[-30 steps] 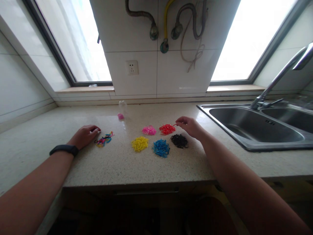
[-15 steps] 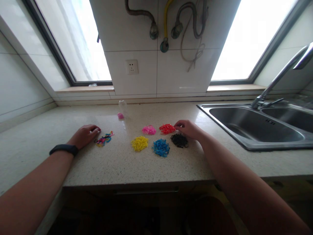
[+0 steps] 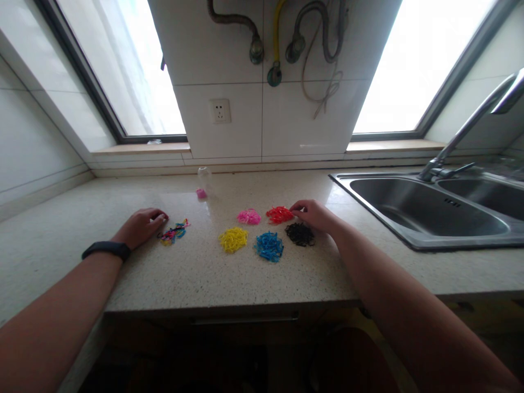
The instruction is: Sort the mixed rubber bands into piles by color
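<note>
Clear container (image 3: pixel 203 177) with pink piece (image 3: pixel 201 194) at its foot, contents unclear, left hand (image 3: pixel 141 225) half-curled beside mixed pile (image 3: pixel 174 234), right hand (image 3: pixel 313 214) nearly closed at red pile (image 3: pixel 279 215) on table (image 3: pixel 229 284), either's grip unclear, black pile (image 3: pixel 299 234) just nearer, sink (image 3: pixel 442 243) far right

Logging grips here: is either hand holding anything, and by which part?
Too small to tell: the right hand is at the edge of the red pile, the left hand beside the mixed pile.

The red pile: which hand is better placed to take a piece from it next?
Probably the right hand: its fingertips are at the right edge of the red pile. The left hand lies farther off, beside the mixed-colour pile.
</note>
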### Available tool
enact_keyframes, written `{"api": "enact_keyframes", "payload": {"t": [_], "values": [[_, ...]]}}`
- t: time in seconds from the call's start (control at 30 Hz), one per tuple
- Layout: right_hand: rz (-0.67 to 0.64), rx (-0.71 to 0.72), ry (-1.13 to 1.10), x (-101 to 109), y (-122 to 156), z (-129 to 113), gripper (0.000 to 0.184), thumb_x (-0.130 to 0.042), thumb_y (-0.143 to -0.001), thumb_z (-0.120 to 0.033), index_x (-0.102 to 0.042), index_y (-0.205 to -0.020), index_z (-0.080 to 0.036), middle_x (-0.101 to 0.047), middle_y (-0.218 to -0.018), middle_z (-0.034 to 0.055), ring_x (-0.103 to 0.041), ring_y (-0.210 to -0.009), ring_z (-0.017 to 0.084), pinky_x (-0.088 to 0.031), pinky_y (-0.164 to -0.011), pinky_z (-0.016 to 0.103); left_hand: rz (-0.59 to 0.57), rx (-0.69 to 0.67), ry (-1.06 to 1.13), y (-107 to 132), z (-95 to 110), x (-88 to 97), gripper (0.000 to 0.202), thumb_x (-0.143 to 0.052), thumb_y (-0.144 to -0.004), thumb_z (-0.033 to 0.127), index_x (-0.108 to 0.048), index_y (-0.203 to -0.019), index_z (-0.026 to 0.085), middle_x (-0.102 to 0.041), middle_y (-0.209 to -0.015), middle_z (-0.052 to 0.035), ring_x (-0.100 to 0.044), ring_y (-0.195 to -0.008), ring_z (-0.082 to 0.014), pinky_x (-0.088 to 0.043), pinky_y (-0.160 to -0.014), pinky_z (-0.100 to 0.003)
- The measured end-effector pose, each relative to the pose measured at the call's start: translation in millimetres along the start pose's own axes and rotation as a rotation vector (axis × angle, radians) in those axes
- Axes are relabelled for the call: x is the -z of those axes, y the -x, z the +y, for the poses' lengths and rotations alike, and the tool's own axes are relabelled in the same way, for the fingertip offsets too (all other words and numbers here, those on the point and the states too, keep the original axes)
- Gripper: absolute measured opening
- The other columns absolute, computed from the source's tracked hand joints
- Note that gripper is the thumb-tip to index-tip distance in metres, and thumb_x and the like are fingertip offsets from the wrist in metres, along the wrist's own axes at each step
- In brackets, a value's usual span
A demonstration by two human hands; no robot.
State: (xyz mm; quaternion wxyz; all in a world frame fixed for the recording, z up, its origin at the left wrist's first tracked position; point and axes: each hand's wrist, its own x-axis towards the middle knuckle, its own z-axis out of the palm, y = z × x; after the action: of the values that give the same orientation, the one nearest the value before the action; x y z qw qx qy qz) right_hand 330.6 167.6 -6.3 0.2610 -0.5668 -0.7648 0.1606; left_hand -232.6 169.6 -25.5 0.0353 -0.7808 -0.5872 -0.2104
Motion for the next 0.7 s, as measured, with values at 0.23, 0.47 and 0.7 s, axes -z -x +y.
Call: {"api": "enact_keyframes", "payload": {"t": [0.23,0.47,0.7], "values": [[0.033,0.038,-0.018,2.8,-1.2,4.2,0.022,-0.062,-0.086,-0.025,-0.078,-0.098,-0.017,-0.072,-0.078,0.0048,-0.06,-0.068,0.016,-0.046,-0.067,0.028,0.003,0.008,0.0,0.1,-0.6,-0.2,0.041,-0.045,-0.085,0.048,-0.073,-0.091,0.02,-0.074,-0.095,-0.0084,-0.067,-0.09,-0.0265,-0.05,-0.084,-0.034],[0.066,0.011,-0.011,5.0,-1.4,8.7,0.023,-0.061,-0.085,-0.028,-0.077,-0.098,-0.017,-0.069,-0.071,0.0038,-0.059,-0.063,0.016,-0.046,-0.065,0.029,-0.016,0.018,0.008,-0.1,-0.1,0.1,0.041,-0.044,-0.086,0.047,-0.073,-0.092,0.019,-0.075,-0.096,-0.0089,-0.067,-0.089,-0.0261,-0.051,-0.081,-0.034],[0.074,-0.023,-0.021,8.0,-1.0,13.0,0.026,-0.061,-0.085,-0.033,-0.077,-0.097,-0.017,-0.07,-0.074,0.0053,-0.059,-0.063,0.016,-0.046,-0.063,0.029,-0.024,0.027,0.014,1.1,7.6,4.3,0.04,-0.043,-0.085,0.046,-0.072,-0.092,0.018,-0.074,-0.097,-0.0097,-0.065,-0.089,-0.0255,-0.049,-0.082,-0.034]]}}
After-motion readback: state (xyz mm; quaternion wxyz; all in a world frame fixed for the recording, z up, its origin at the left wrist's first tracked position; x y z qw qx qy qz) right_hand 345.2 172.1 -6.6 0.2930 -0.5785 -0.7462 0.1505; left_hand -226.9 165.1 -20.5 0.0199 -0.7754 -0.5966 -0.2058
